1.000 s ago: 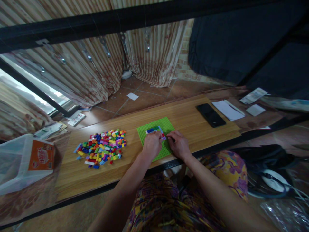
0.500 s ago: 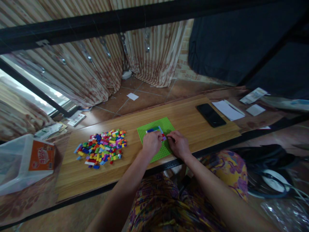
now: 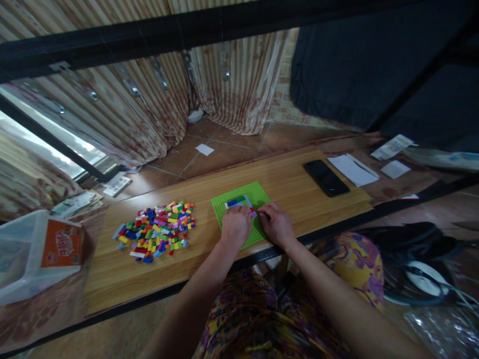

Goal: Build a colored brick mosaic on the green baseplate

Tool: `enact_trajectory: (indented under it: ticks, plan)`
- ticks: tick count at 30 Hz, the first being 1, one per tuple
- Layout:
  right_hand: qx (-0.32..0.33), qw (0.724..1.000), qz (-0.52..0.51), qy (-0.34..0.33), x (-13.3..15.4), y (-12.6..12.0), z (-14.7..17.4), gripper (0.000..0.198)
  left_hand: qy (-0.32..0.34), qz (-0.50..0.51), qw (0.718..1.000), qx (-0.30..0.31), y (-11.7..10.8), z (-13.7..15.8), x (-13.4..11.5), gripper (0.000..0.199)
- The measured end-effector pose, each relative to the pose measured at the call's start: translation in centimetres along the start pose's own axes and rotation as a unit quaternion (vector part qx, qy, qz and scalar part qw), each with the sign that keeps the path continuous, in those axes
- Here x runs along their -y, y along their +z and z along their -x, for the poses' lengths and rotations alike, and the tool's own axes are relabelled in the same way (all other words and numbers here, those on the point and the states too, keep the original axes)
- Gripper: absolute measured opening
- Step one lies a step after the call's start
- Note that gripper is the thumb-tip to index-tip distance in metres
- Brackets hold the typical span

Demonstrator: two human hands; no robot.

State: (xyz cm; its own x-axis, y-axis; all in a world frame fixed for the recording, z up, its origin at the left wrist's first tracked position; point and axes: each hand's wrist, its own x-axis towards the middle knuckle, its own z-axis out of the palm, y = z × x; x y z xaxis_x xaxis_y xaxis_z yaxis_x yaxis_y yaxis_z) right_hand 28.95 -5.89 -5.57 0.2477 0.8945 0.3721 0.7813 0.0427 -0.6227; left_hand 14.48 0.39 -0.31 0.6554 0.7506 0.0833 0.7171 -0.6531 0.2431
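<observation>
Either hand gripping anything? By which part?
Cannot be told: the left hand covers some of the bricks on the green baseplate; nothing shows clearly in the right hand.

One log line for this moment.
left hand: at assembled bricks | right hand: over green baseplate, right side | loose bricks: left of baseplate

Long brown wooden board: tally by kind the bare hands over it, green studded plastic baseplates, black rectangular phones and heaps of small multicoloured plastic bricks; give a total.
Bare hands (left hand, right hand): 2
Green studded plastic baseplate: 1
Black rectangular phone: 1
Heap of small multicoloured plastic bricks: 1 (bricks overlap too much to count singly)
Total: 5
</observation>
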Motion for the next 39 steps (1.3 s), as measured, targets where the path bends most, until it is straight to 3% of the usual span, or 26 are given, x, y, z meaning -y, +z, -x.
enact_trajectory:
  ticks: [9,20,30,34,39]
  plan:
    - [0.003,1.0,0.0,0.0,0.2,-0.2,0.0,0.019,0.06,-0.057,0.996,-0.02,0.4,0.1,-0.3,0.026]
    - [0.002,1.0,-0.001,0.007,0.3,-0.2,-0.1,0.019,0.015,0.019,1.0,-0.007,-0.1,0.4,0.1,0.025]
    - [-0.002,1.0,-0.001,0.01,0.1,0.0,-0.1,0.02,-0.008,0.002,1.0,-0.008,-0.4,0.8,0.4,0.025]
    - [0.001,1.0,-0.006,0.012,0.1,0.0,-0.2,0.02,-0.002,-0.006,1.0,0.018,-0.9,0.5,0.3,0.026]
    - [-0.001,1.0,-0.004,0.01,0.2,-0.1,-0.1,0.019,-0.054,0.034,0.997,0.049,-1.6,-0.2,0.0,0.023]
